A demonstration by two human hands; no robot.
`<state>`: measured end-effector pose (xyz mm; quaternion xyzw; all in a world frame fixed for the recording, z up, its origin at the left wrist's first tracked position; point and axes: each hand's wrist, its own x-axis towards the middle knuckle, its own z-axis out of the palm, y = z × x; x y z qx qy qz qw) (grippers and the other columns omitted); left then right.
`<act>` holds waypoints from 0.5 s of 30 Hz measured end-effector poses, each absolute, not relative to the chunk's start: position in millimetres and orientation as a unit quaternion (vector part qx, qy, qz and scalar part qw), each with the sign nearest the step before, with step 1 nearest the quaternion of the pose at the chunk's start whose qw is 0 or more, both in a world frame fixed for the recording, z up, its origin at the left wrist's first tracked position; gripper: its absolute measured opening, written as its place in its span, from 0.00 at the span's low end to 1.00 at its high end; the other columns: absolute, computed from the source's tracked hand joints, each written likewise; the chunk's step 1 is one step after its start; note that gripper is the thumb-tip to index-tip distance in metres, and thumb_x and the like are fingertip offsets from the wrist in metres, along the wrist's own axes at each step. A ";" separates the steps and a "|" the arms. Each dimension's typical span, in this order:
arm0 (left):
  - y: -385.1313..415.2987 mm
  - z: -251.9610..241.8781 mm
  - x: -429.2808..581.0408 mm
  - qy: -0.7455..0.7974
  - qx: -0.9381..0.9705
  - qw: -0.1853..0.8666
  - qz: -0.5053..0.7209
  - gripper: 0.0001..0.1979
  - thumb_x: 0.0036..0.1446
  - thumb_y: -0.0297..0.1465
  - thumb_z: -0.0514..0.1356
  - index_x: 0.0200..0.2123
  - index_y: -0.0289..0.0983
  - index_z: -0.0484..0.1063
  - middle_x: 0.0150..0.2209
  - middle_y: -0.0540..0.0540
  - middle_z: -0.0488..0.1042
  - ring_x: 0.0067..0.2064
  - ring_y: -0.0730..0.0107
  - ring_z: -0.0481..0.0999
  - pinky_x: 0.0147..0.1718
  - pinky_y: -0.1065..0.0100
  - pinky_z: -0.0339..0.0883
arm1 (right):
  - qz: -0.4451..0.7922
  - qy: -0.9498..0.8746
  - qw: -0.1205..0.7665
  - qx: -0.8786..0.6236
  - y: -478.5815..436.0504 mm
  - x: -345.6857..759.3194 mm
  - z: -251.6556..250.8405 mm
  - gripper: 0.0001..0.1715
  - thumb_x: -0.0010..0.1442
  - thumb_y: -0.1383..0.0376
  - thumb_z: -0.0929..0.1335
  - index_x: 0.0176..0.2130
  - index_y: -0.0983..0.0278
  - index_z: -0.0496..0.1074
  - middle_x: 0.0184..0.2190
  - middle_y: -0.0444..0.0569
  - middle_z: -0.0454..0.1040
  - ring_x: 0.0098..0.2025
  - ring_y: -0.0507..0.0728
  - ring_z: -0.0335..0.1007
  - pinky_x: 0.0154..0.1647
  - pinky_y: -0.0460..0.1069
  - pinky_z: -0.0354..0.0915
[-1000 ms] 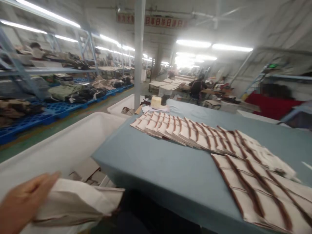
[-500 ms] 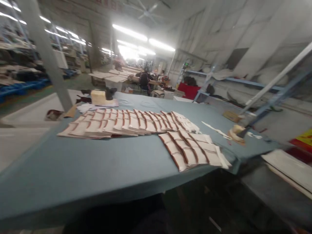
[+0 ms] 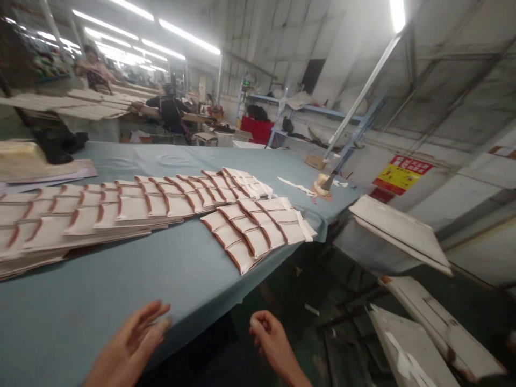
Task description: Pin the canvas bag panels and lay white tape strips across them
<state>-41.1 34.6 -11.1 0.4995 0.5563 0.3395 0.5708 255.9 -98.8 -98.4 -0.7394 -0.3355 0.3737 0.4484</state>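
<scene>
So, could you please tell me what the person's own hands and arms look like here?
The left hand and right hand are both bare, with no gloves. No ring, watch or bracelet can be made out, and no sleeve shows on either side before the picture's edge. Finer detail is too soft to tell.

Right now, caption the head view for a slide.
Bare left hand and curled bare right hand near a blue cloth-covered table bearing overlapping brown-edged cream fabric pieces.

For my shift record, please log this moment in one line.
left hand: open, near blue cloth-covered table; right hand: curled, nothing visibly held; brown-edged cream fabric pieces: overlapping on table
</scene>
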 end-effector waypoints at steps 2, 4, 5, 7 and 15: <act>57.0 -2.8 7.6 0.538 0.478 0.616 0.322 0.47 0.31 0.62 0.78 0.50 0.38 0.77 0.56 0.31 0.85 0.54 0.36 0.86 0.46 0.54 0.86 | 0.320 -0.338 0.471 -0.750 -92.1 284.1 -81.6 0.33 0.64 0.37 0.68 0.44 0.63 0.75 0.32 0.49 0.79 0.30 0.57 0.76 0.26 0.48 0.67; 76.5 8.1 54.0 0.511 0.488 0.642 0.298 0.44 0.33 0.56 0.79 0.49 0.36 0.76 0.57 0.28 0.84 0.54 0.37 0.86 0.46 0.55 0.85 | 0.256 -0.346 0.484 -0.762 -86.2 308.1 -63.8 0.29 0.64 0.41 0.70 0.46 0.63 0.77 0.36 0.52 0.81 0.36 0.60 0.79 0.36 0.52 0.74; 84.9 12.5 74.1 0.509 0.492 0.645 0.289 0.41 0.35 0.54 0.79 0.48 0.35 0.76 0.55 0.27 0.84 0.53 0.39 0.87 0.45 0.56 0.85 | 0.225 -0.351 0.487 -0.768 -83.0 318.2 -55.4 0.28 0.64 0.43 0.70 0.48 0.63 0.77 0.39 0.53 0.82 0.39 0.61 0.80 0.41 0.54 0.76; 99.3 17.0 106.4 0.507 0.498 0.649 0.273 0.35 0.42 0.51 0.76 0.47 0.34 0.76 0.54 0.27 0.84 0.52 0.43 0.87 0.44 0.59 0.84 | 0.167 -0.362 0.484 -0.779 -74.8 334.5 -41.6 0.27 0.64 0.47 0.72 0.53 0.62 0.77 0.48 0.56 0.83 0.46 0.64 0.81 0.48 0.58 0.77; 128.5 9.4 153.6 0.531 0.521 0.625 0.237 0.26 0.49 0.49 0.72 0.40 0.33 0.78 0.42 0.36 0.84 0.31 0.63 0.81 0.22 0.70 0.70 | 0.021 -0.440 0.431 -0.787 -3.2 367.7 -41.9 0.48 0.60 0.55 0.77 0.72 0.68 0.65 0.75 0.66 0.64 0.77 0.72 0.58 0.77 0.66 0.59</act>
